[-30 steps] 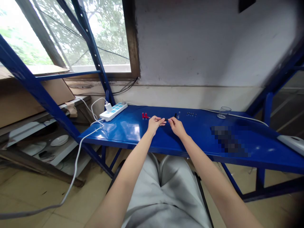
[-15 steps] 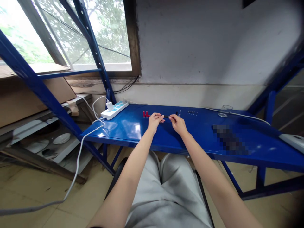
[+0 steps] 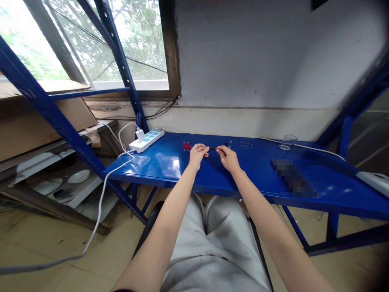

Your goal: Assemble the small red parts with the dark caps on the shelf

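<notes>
together, left hand (image 3: 197, 155) and right hand (image 3: 229, 158) in a pinch on black rod (image 3: 212, 148), bare blue tabletop (image 3: 212, 174) to front edge (image 3: 219, 192)

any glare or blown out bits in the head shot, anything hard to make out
Head view, upper left: the window is partly blown out, with glare on the blue table; head view, right: pixelation covers a dark item; head view, centre: the thin black piece between left hand and right hand is too small for detail.
</notes>
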Demonstrator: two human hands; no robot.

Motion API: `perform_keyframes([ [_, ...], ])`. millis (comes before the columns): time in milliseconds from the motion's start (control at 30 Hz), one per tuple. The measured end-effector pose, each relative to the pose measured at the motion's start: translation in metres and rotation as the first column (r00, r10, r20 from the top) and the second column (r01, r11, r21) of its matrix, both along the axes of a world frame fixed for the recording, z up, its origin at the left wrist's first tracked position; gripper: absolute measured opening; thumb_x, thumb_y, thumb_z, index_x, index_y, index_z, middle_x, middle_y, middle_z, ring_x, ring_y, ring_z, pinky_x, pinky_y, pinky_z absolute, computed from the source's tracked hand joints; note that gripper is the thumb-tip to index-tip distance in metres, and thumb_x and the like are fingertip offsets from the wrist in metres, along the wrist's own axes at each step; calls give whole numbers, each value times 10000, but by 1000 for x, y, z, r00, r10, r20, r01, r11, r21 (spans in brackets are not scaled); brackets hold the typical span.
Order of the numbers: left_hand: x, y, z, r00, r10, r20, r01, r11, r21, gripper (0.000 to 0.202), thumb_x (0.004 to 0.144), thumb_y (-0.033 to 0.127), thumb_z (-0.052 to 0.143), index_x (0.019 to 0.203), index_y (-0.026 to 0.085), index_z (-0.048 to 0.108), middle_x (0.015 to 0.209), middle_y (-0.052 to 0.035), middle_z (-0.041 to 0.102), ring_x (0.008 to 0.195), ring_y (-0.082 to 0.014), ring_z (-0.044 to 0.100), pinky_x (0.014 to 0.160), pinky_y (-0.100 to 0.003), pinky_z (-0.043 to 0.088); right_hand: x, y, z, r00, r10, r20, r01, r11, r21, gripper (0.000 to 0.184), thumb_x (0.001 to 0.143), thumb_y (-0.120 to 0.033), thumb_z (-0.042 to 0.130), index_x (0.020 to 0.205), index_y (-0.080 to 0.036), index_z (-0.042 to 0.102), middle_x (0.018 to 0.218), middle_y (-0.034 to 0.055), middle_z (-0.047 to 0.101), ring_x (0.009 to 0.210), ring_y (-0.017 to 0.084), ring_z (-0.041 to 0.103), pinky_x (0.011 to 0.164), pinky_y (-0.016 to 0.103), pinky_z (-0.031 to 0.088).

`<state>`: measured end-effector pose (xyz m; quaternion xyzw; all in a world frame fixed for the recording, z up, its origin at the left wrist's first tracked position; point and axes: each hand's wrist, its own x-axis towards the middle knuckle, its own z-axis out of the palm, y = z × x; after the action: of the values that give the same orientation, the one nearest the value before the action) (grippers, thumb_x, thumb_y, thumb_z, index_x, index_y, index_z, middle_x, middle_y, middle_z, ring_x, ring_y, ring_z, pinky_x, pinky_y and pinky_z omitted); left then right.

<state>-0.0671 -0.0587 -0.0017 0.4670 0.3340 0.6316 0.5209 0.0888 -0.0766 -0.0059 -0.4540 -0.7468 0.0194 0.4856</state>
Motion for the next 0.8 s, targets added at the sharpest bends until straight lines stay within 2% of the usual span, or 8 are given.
perform_keyframes([
  [100,1,-1,-1,998,-6,-70,9,999,36,297,655,285,698,859,142,537,687,18,568,481,-41,502,501,-197,452,1,-1,0,1000,-4,7,4,1000,-7,342,894,-414,348,956,-192,600,836,80,651,696,170,579,652,261,417],
  [267,4,-1,-7,943,-23,-331,74,987,144,165,776,275,562,892,157,565,710,7,529,537,-65,513,464,-178,430,4,-5,1,1000,-1,22,2,1000,-21,316,890,-393,355,929,-189,593,803,75,643,670,163,569,639,254,405],
  [400,4,-2,-9,877,85,-473,21,976,216,126,846,279,457,862,184,539,672,26,506,546,-65,493,520,-171,400,2,-5,2,1000,16,-11,-17,998,-55,308,883,-401,361,898,-189,583,727,57,623,619,155,551,612,252,399],
  [500,3,-5,-7,819,201,-537,-51,958,281,192,874,300,419,771,181,527,656,26,508,572,-74,473,615,-188,392,-1,-6,3,998,42,-52,-46,994,-96,314,875,-426,365,867,-190,572,666,37,596,566,142,531,576,247,393],
  [600,3,-6,-6,782,268,-563,-93,943,320,283,885,339,402,675,176,500,622,16,495,583,-98,459,643,-212,378,-3,-7,5,994,71,-88,-81,989,-124,326,867,-454,370,843,-191,562,635,27,578,545,139,522,558,248,391],
  [700,4,-4,-8,803,260,-536,-110,949,297,330,874,395,417,633,180,485,591,9,486,559,-111,446,625,-228,370,-4,-7,5,990,83,-117,-99,986,-136,330,860,-469,381,839,-193,560,635,26,576,554,140,525,563,250,394],
  [800,4,-2,-11,874,181,-450,-108,977,182,367,842,466,449,614,180,484,561,10,479,538,-111,445,592,-229,372,-4,-7,5,986,93,-135,-113,983,-145,319,858,-460,393,834,-190,561,642,25,576,572,138,532,578,248,398],
])
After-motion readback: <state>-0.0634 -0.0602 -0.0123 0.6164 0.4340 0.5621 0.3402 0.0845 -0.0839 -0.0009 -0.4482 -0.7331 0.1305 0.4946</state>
